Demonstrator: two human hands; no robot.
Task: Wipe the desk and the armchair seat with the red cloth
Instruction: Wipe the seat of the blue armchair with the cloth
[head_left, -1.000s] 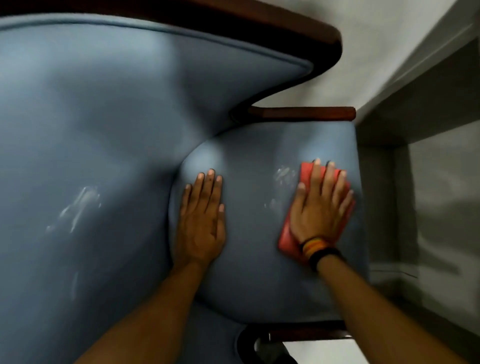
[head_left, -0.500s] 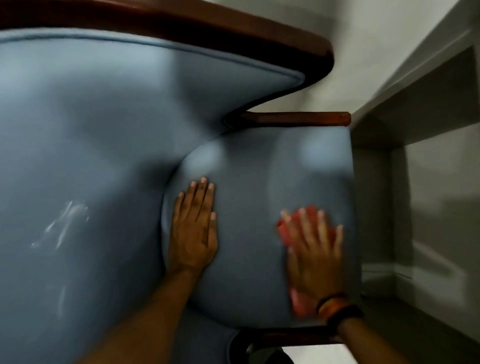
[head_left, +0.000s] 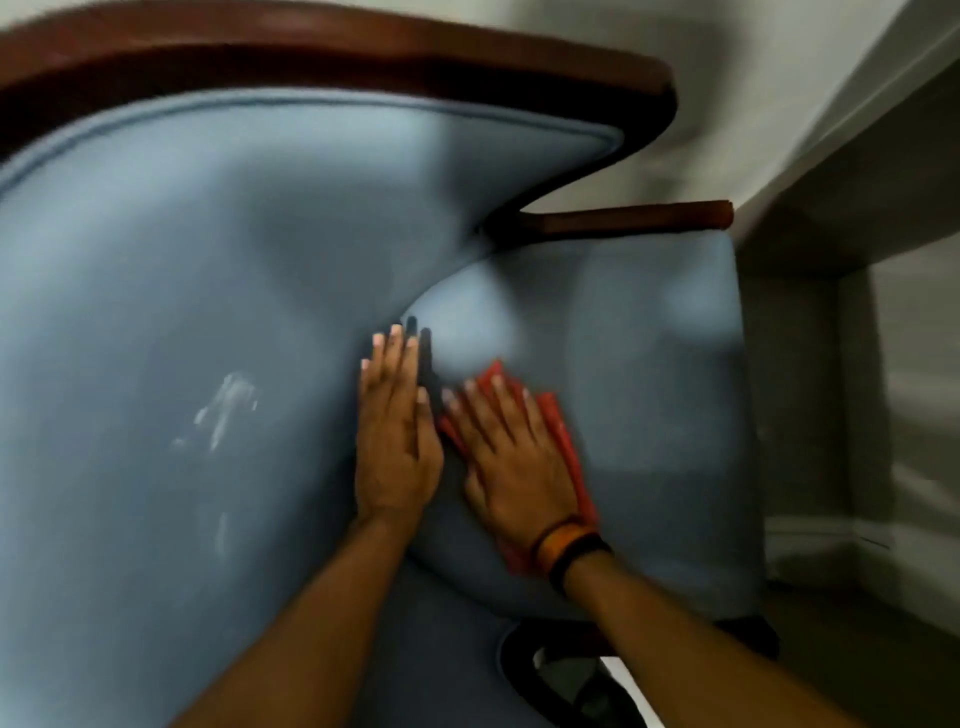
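Note:
The blue armchair seat (head_left: 649, 415) fills the middle right of the head view. My right hand (head_left: 511, 457) lies flat on the red cloth (head_left: 563, 441) and presses it onto the seat, near the seat's left side. Only the cloth's edges show around my fingers and wrist. My left hand (head_left: 395, 431) rests flat, fingers together, where the seat meets the blue backrest (head_left: 182, 312), right beside my right hand. It holds nothing.
Dark wooden frame (head_left: 363, 47) runs along the backrest's top, and a wooden armrest (head_left: 634, 218) sits above the seat. White smears (head_left: 223, 410) mark the backrest. A grey desk or shelf (head_left: 857, 197) stands close at the right. Another dark armrest (head_left: 540, 670) curves below the seat.
My right hand has slid the red cloth from the seat's right side down and then left across the seat, ending beside my left hand. The left hand stayed at the seat's edge.

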